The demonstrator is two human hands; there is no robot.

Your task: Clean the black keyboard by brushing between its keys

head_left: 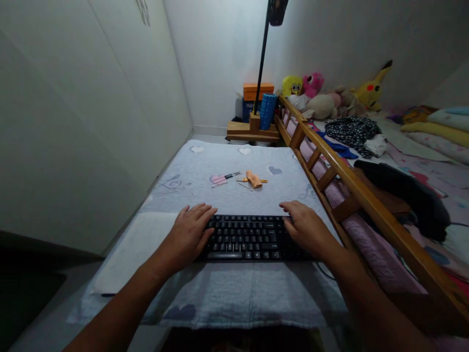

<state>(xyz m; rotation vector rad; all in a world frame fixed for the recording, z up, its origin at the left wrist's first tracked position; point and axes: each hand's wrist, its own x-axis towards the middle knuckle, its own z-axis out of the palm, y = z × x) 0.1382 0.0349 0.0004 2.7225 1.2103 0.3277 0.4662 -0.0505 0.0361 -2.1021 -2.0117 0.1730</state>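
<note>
A black keyboard [245, 239] lies flat on the cloth-covered table, keys up. My left hand [194, 227] rests over its left end, with the fingers stretched past the far edge and the thumb across the keys. Over the number pad at the other end is my right hand [302, 225], its fingers apart and its thumb above the keys. Beyond the keyboard lie an orange cloth [254, 179], a yellow-handled tool [264, 181] partly under it, and a slim tool with a black section [229, 176]. Thin white sticks [246, 186], like cotton swabs, lie close by.
A white folded cloth or pad [135, 249] lies at the table's left. A wooden bed rail [337, 161] runs along the right side. Behind the table stand a wooden base with a black pole [262, 58] and a blue roller [267, 111]. A cable [326, 272] lies by my right forearm.
</note>
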